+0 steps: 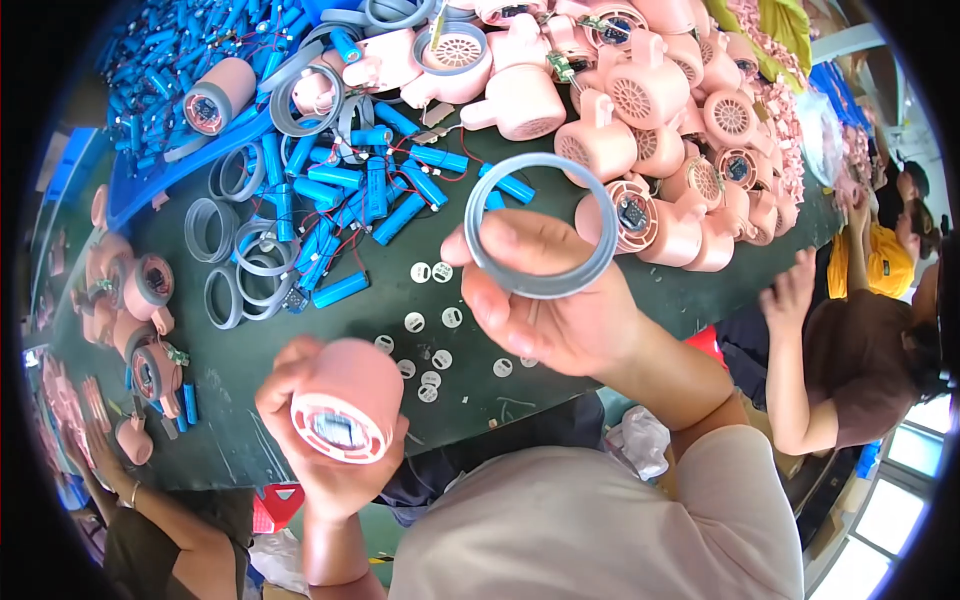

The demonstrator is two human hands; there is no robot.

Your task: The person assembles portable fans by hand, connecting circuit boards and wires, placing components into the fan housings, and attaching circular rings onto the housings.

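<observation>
The green table is viewed from head height above its near edge, closely and steeply downward.

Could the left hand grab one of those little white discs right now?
Probably not: the left hand is wrapped around a pink housing, though several white discs lie uncovered nearby.

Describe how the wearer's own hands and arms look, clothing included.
The left hand and right hand are ungloved, with no watch or bracelet visible. Both forearms are bare. A short, pale greyish-beige sleeve shows on the right side; no left sleeve is in view.
</observation>
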